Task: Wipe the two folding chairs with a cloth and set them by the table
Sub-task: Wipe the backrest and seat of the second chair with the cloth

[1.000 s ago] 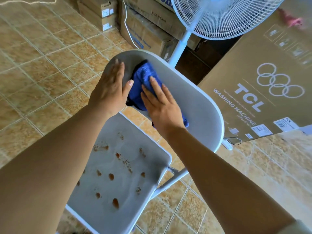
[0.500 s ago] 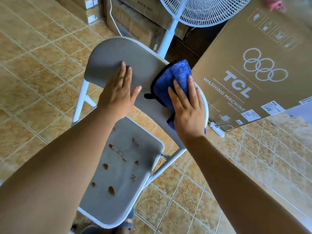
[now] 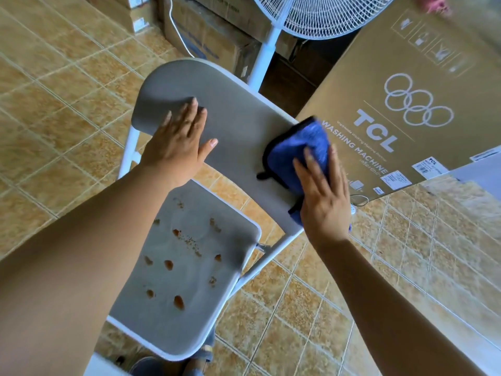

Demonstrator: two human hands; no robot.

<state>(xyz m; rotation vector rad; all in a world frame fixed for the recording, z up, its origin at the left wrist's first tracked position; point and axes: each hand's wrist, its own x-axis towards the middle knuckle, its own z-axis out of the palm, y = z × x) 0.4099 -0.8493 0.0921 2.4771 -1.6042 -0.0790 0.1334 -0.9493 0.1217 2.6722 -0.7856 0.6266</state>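
A grey folding chair [image 3: 233, 123] with a white frame stands unfolded below me on the tiled floor. Its seat [image 3: 162, 294] carries several brown stains. My left hand [image 3: 179, 142] lies flat on the left part of the backrest, fingers straight. My right hand [image 3: 322, 191] presses a blue cloth [image 3: 298, 147] with straight fingers against the right end of the backrest. Only one chair is in view.
A large TCL washing machine carton [image 3: 406, 90] stands close to the chair's right side. A white pedestal fan [image 3: 271, 44] and stacked cardboard boxes [image 3: 206, 31] stand behind the chair. A white power strip [image 3: 353, 210] lies by the carton's base.
My right hand has slid the blue cloth along the backrest from its left part to its right end. My left hand has stayed flat on the backrest.
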